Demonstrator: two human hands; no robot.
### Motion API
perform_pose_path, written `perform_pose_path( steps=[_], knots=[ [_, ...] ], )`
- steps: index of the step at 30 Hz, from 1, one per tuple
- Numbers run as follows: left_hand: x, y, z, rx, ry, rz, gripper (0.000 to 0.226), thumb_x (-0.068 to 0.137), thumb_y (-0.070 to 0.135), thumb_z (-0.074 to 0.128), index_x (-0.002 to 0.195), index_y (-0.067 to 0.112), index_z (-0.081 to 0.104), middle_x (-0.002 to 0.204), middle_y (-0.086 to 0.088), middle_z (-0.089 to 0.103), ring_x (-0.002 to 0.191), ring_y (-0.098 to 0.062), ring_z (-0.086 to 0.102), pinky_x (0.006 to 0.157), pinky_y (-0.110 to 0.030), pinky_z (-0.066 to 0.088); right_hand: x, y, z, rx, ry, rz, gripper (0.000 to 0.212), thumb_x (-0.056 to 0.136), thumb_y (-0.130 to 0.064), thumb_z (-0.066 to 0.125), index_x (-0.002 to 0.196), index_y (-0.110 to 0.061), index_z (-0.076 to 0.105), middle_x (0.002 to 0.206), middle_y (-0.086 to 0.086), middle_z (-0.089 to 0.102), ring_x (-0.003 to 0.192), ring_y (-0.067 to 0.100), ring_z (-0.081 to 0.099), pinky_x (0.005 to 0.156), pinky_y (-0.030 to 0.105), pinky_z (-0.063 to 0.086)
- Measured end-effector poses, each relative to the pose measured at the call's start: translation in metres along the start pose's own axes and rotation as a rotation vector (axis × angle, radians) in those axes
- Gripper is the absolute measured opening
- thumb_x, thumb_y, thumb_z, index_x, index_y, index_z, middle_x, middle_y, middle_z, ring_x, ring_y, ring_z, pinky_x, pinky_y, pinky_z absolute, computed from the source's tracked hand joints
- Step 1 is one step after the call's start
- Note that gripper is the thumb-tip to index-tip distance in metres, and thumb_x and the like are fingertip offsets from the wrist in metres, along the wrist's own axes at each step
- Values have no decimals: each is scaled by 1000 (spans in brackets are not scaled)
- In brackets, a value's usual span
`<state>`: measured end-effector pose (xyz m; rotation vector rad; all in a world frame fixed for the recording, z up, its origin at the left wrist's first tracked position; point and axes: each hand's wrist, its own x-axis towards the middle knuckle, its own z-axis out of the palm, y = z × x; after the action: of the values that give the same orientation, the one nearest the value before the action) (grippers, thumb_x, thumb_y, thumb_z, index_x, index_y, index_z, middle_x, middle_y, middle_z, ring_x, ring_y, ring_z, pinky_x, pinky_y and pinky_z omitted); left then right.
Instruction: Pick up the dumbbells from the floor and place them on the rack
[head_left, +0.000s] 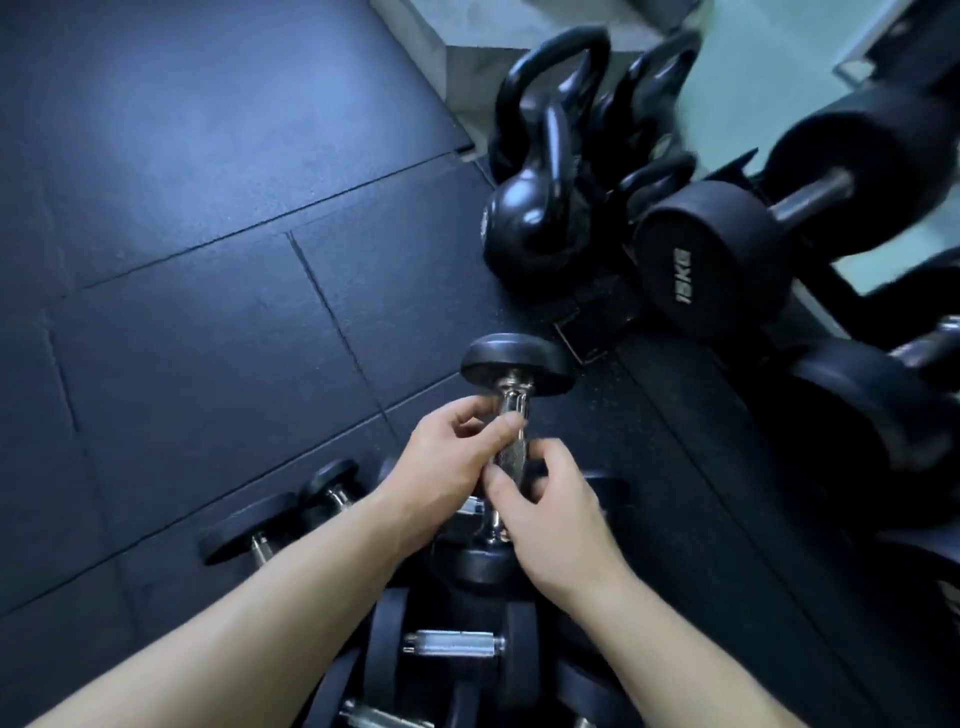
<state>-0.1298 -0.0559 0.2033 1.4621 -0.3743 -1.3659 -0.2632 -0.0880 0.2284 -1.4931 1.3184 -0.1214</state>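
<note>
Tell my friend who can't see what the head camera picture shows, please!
Two bare hands, the left hand and right hand, hold the shiny handle of a small black dumbbell above a dark rubber floor. More dumbbells lie in a pile below the arms. Black kettlebells and a 15 kg dumbbell sit to the right.

Rack blurred, perhaps edge-cropped.

Both hands, left and right, around chrome handle of small dumbbell above floor mats.
</note>
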Motion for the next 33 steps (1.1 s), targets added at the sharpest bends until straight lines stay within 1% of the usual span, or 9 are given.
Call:
perform_pose_path(
  steps=[3,5,10,15,20,24,27,30,33],
  knots=[
    [-27,37,41,49,-125,-46,16,97,20,70,104,7,75,86,-13,73,71,-20,72,68,-35,61,-42,-15,-39,88,98,38,29,87,-56,67,96,-31,57,79,-7,72,74,13,66,71,35,54],
    [-37,61,70,72,-189,-80,17,97,22,71,103,6,74,84,-11,71,66,-18,69,60,-28,57,-63,-23,-69,127,164,52,27,88,-56,66,93,-30,57,76,-7,72,70,10,64,69,33,52],
    [-50,109,148,130,-323,-114,10,94,26,74,95,17,78,78,-5,71,69,-22,68,64,-33,56,-102,-41,-147,182,303,58,21,92,-52,64,94,-31,60,81,-7,75,74,8,69,75,35,56],
    [-71,161,229,175,-476,-103,14,95,22,73,101,10,76,85,-11,71,61,-14,69,53,-24,55,-143,-62,-222,241,423,58,19,93,-55,61,100,-37,62,92,-9,78,86,6,72,86,40,58],
    [-81,220,315,270,-567,-72,11,93,26,76,99,17,78,87,-11,66,76,-25,62,64,-28,53,-177,-91,-308,305,524,28,16,96,-53,59,104,-41,64,90,-10,77,82,4,71,83,33,58],
    [-62,280,388,289,-575,-65,20,90,29,79,104,15,78,96,-16,65,86,-31,60,79,-43,51,-164,-121,-394,348,502,-42,21,98,-51,57,116,-42,63,102,-21,76,96,-4,70,84,16,53],
    [-33,326,436,281,-534,-43,24,94,25,75,111,7,75,94,-15,68,76,-25,65,69,-32,57,-134,-146,-455,351,493,-64,20,97,-52,57,111,-39,63,101,-16,76,96,-5,69,75,7,49],
    [2,368,469,312,-526,4,26,93,29,76,112,10,77,91,-16,70,74,-29,65,72,-37,55,-95,-173,-500,366,507,-74,22,97,-55,56,109,-37,60,104,-16,71,99,-3,66,74,7,47],
    [45,403,485,344,-507,41,20,93,28,75,106,13,79,79,-7,71,60,-16,66,60,-27,56,-50,-198,-527,414,511,-93,23,99,-52,56,114,-34,59,105,-15,69,96,-5,64,73,9,48]
  ],
)
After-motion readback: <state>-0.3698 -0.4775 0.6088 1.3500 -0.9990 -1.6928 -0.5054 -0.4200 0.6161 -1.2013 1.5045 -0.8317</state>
